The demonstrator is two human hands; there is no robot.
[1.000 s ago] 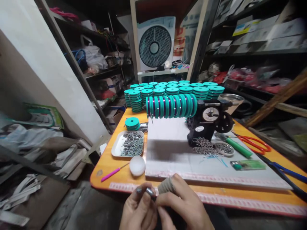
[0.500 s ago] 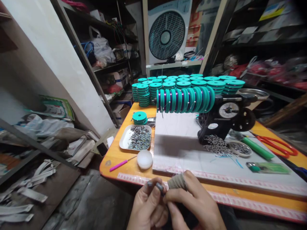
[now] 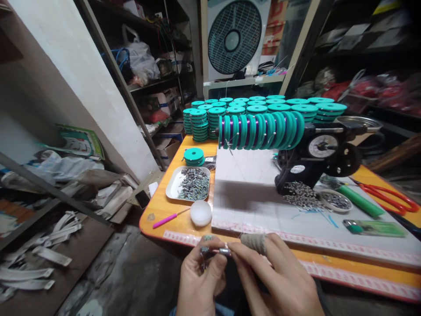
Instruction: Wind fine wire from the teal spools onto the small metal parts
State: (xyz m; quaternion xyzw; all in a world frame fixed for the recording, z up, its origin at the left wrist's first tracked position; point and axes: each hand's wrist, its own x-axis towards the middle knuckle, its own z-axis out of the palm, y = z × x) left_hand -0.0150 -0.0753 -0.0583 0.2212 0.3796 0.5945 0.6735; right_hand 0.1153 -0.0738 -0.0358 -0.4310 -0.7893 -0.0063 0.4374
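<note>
Low in the view, my left hand [image 3: 205,274] pinches a small grey metal cylinder [image 3: 225,251] between thumb and forefinger, with other small grey parts by its curled fingers. My right hand [image 3: 276,274] meets it from the right, its fingertips pressed together at the cylinder's end; whatever they grip is too small to name. Grey wrapping [image 3: 254,242] covers one of its fingers. Behind the hands stands a black winding machine [image 3: 297,166] carrying a row of green spools [image 3: 259,131]. A white tray [image 3: 169,186] of small metal parts lies to the left.
A white round object [image 3: 200,213] and a pink-handled tool [image 3: 165,220] lie near the table's left edge. Stacked green spools [image 3: 199,125] stand behind. At the right are a dish [image 3: 335,201] of small parts, a green tube [image 3: 362,201] and red-handled scissors [image 3: 391,197].
My right fingers have straightened and shifted slightly right. The small cylinder now lies level between the two hands. The camera view has shifted a little.
</note>
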